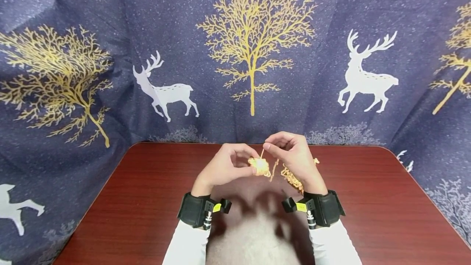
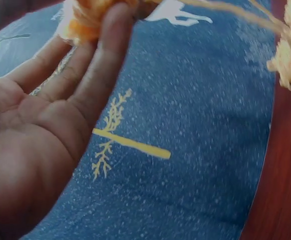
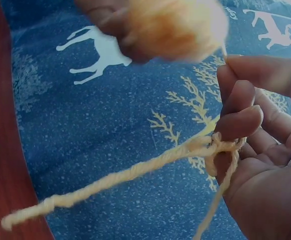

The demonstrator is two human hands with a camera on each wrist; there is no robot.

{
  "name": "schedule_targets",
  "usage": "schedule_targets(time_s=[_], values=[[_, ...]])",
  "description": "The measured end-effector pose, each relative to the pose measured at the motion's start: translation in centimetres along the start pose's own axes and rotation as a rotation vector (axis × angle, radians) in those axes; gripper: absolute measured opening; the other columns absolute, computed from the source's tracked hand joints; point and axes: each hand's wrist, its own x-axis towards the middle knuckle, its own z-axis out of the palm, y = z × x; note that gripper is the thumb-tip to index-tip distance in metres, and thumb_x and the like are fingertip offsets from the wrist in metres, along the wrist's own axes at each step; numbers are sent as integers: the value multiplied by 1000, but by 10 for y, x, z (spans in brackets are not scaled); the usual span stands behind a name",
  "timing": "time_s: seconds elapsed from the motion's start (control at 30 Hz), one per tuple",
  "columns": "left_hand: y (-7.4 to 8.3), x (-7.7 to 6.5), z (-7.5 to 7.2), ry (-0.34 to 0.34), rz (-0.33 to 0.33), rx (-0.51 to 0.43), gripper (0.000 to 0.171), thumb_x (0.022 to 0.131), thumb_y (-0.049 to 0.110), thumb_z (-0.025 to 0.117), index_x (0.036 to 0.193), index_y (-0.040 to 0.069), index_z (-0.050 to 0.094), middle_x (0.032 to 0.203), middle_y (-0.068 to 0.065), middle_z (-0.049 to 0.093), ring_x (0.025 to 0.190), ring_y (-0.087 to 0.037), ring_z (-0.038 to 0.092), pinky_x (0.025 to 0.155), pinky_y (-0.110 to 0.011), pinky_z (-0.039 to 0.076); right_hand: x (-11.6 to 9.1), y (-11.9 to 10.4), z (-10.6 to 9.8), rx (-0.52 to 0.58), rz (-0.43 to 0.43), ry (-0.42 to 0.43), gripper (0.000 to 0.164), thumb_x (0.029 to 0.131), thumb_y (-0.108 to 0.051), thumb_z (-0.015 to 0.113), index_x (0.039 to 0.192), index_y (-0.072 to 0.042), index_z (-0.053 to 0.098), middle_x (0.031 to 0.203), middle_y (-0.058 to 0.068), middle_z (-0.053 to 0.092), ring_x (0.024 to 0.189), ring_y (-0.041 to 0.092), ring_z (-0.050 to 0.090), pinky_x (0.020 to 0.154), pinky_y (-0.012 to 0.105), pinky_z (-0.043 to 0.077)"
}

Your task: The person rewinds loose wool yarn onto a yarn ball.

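A small ball of cream-yellow yarn (image 1: 259, 167) is held in my left hand (image 1: 226, 167), between the thumb and the fingers. My right hand (image 1: 294, 156), a little higher and to the right, pinches a strand of yarn (image 3: 224, 50) between thumb and index finger. That strand runs up from the ball and looks taut. In the right wrist view, a twisted length of the same yarn (image 3: 120, 174) hangs from the curled lower fingers. A loose tangled heap of yarn (image 1: 292, 179) lies beneath the right hand, partly hidden by it.
The reddish-brown table (image 1: 147, 203) spreads under both arms, with a pale patch (image 1: 254, 236) at its front middle. Behind it hangs a dark blue cloth (image 1: 228, 122) printed with trees and deer. Each wrist wears a black strap (image 1: 195, 209) with a small camera.
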Motion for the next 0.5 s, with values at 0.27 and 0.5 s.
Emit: schedule_targets(time_s=[0.27,0.5], values=[[3,2,3,133,137,-293,26,82,-12,69,107,-8,67,101,-6,73,93,-17,69,80,-29,61,1,5,6,34,31,-50,11,90,-2,74,99,4,72,79,3,71,64,11,59,57,22,49],[5,5,5,366,177,-557,35,83,-15,59,105,9,72,103,-7,72,95,-17,68,81,-28,61,1,6,15,-56,30,-78,9,87,-9,79,94,-4,75,80,7,72,60,13,56,52,23,47]])
